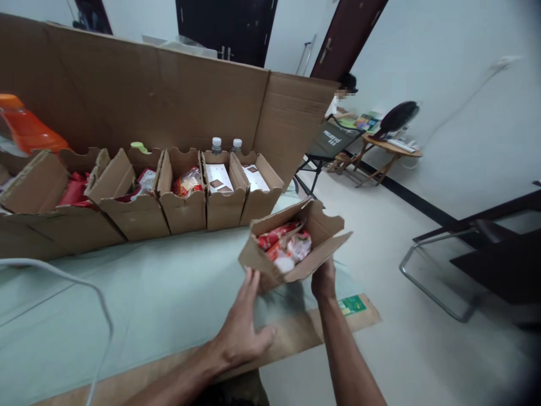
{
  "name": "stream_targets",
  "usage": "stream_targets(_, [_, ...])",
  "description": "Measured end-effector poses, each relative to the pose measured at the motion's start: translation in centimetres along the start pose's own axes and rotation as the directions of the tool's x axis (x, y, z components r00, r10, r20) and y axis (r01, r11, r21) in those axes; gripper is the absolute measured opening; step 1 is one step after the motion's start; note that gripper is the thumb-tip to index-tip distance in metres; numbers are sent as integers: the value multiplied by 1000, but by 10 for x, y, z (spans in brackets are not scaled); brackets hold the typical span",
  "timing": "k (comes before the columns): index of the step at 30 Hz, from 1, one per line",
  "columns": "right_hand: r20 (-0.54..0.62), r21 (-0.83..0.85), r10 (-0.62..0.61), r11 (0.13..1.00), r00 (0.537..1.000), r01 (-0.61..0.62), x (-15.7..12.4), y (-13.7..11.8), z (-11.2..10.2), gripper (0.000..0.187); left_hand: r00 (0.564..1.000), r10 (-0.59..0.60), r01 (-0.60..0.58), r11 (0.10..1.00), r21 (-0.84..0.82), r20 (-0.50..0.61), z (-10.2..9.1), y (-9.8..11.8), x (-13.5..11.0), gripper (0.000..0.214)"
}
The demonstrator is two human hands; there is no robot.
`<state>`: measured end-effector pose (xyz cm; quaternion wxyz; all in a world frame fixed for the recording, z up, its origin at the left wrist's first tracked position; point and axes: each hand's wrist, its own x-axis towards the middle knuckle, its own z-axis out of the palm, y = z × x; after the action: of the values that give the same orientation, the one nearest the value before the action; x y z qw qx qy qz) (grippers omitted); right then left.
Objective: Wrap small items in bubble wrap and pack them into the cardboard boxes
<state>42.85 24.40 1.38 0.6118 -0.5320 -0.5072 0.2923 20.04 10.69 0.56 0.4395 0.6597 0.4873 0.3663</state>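
A small open cardboard box [270, 276] hangs tilted above the right end of the table, with red and clear plastic packets [291, 245] inside. My right hand [324, 279] grips it from the right side and underneath; those fingers are mostly hidden behind the cardboard. The fingertips of my left hand [243, 324] rest against the near left corner, thumb spread away and palm off the box. Beyond it stands a row of similar cardboard bins [186, 214]. They contain red packets [76, 189], a bagged snack [188, 181] and white cartons [218, 177].
A tall cardboard panel [160, 90] backs the row. An orange bottle [31, 127] leans at far left, and a white cable [95, 287] crosses the green tablecloth [169, 282]. Right of the table are a folding chair [332, 138], a metal-framed chair [431, 293] and a person [344, 93].
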Motion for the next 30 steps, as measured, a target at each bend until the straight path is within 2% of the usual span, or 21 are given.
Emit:
stream_targets(1, [-17,26,1,1000,1000,0,9,-2,-8,69,990,40,-41,999,4,139,6,5,10,106])
stream_targets(3, [-22,86,-4,996,1000,6,11,-6,-23,68,931,112,-121,993,4,347,12,10,18,96])
stream_targets(5, [14,107,-42,993,999,41,-5,-6,-34,67,903,170,-186,983,1,395,12,8,11,80])
stream_targets(8, [110,-18,-32,999,993,34,-39,7,-43,78,940,208,-220,975,16,270,-1,0,-9,62])
stream_targets(11, [146,-210,123,974,982,-91,-46,22,-43,86,965,240,-248,967,66,110,-22,-5,-21,50])
stream_targets(13, [162,-275,184,952,969,-135,-30,27,-43,79,959,284,-280,949,146,-6,-37,-8,-25,43])
stream_targets(15, [225,-286,191,950,955,-123,-3,27,-47,68,937,329,-294,924,246,-116,-52,-12,-29,39])
stream_targets(19, [382,-206,208,969,901,-136,55,21,-50,52,886,372,-245,882,402,-277,-72,-31,-45,35])
stream_targets(22, [464,-134,219,975,859,-176,93,21,-39,54,880,370,-202,858,472,-296,-74,-48,-59,33])
stream_targets(25, [520,-116,227,974,823,-195,126,26,-19,56,888,394,-216,813,541,-237,-69,-61,-69,35])
stream_targets(27, [541,-101,215,976,813,-191,143,30,-6,57,885,428,-252,773,582,-185,-65,-67,-72,38])
stream_targets(30, [540,-78,171,985,824,-153,156,38,11,59,891,429,-259,747,612,-147,-62,-75,-74,41])
